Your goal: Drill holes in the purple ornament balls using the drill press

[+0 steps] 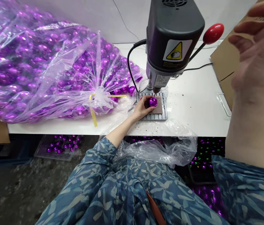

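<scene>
The left grip (142,107) is closed around a purple bauble (153,102), pressing it onto a brown pad (160,108) that lies on the drill press's grid base (156,117). The drill bit (154,93) points down right above the bauble. The right grip (257,53) hangs in the air with fingers spread and nothing in it, just beside the red knob (213,33) of the feed lever.

The dark drill head (173,37) looms straight above the left grip, and a black cable (129,62) loops down behind it. Close on the outer side of the left grip bulges a big clear bag of purple baubles (40,68), knotted with a yellow tie (92,109), its loose baubles almost touching the base. Behind the right grip stands a cardboard box (223,62).

Open room lies between the two grips, on the bare white desk (193,103), which is speckled with dark drilling crumbs. The desk edge runs just below the left wrist, where an empty-looking clear bag (160,151) sags into the lap.

Below the desk sit trays of purple baubles (59,145) and green baubles (203,156) on a rough grey floor. The wall behind is white.
</scene>
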A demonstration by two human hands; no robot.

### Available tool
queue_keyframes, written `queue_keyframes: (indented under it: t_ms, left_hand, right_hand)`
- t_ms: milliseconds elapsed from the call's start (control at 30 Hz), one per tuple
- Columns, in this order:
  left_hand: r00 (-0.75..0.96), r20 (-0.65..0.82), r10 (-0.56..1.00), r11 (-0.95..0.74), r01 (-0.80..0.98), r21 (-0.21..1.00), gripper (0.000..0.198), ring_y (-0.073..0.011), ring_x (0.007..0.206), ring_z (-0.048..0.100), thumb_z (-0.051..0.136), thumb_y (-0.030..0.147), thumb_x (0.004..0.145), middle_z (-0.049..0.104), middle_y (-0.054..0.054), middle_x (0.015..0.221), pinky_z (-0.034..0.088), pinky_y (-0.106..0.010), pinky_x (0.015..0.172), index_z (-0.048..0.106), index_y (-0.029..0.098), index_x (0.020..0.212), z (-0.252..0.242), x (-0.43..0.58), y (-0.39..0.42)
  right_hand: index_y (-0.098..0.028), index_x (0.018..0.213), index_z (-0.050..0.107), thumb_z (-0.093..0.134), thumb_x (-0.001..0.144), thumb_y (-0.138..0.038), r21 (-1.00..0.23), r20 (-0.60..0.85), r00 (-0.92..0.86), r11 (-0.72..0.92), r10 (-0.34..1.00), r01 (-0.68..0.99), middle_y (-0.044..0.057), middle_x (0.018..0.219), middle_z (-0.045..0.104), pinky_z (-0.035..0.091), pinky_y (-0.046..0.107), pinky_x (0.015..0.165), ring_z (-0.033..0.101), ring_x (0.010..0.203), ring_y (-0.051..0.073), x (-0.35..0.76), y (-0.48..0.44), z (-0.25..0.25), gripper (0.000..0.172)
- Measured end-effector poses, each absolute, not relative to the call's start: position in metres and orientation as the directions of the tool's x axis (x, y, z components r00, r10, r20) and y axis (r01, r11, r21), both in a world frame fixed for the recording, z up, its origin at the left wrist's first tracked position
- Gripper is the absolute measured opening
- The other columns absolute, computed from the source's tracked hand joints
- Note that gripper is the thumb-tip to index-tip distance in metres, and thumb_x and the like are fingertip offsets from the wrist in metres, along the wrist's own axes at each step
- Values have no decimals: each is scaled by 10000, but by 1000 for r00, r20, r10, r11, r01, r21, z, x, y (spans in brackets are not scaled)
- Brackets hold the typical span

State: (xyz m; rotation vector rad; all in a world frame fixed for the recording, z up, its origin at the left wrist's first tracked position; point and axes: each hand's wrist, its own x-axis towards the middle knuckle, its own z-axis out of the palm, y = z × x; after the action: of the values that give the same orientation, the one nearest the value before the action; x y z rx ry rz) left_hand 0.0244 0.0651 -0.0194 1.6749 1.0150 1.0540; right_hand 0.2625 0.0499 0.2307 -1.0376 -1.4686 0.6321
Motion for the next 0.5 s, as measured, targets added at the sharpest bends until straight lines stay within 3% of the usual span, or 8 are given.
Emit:
queue_keyframes:
  t_ms: [167,267,400,500]
  left_hand:
    - [290,218,932,-271,157,950,604,-352,1371,597,891,341,800,698,-135,1350,505,-551,1178,630,196,1325,-22,25,66]
    - [294,248,923,-302,152,941,604,-356,1348,615,882,343,804,701,-131,1347,509,-571,1180,626,200,1332,-26,25,67]
    - [291,286,913,-337,145,930,591,-355,1325,633,867,369,821,701,-134,1342,510,-583,1181,623,207,1335,-29,24,68]
    - [288,283,915,-336,152,930,591,-362,1332,627,870,396,824,701,-135,1346,519,-594,1167,628,208,1329,-27,24,67]
  right_hand:
    - [-179,888,572,559,964,-678,-875,481,94,470,871,117,-22,729,554,519,211,630,656,718,61,238,73,243,505]
    - [-184,735,515,498,1038,-488,-927,373,217,372,902,48,-25,650,502,421,231,525,573,575,55,217,88,254,430]
    - [-217,546,337,475,1025,-320,-988,153,324,149,934,39,-14,485,327,221,314,444,349,408,88,194,96,265,510]
    - [-219,506,248,494,1015,-360,-981,193,301,188,934,44,-12,446,239,165,322,441,278,375,93,191,94,263,583]
